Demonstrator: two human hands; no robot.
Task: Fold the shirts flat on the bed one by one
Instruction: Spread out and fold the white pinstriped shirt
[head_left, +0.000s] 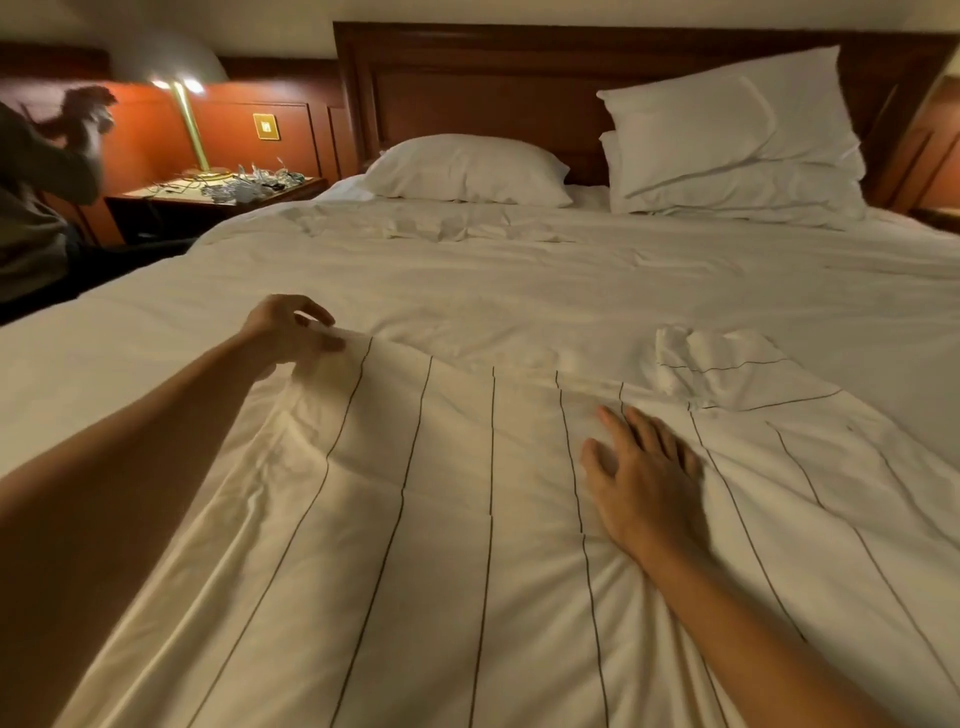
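Observation:
A white shirt with thin dark vertical stripes lies spread across the near part of the bed. My left hand pinches the shirt's far left corner, lifting it slightly off the bedding. My right hand lies flat with its fingers spread on the shirt, right of centre. A crumpled sleeve or collar part of the shirt sits bunched at the far right.
Two white pillows lean at the dark wooden headboard. A bedside table with a brass lamp and clutter stands at the left. Another person sits at the far left edge.

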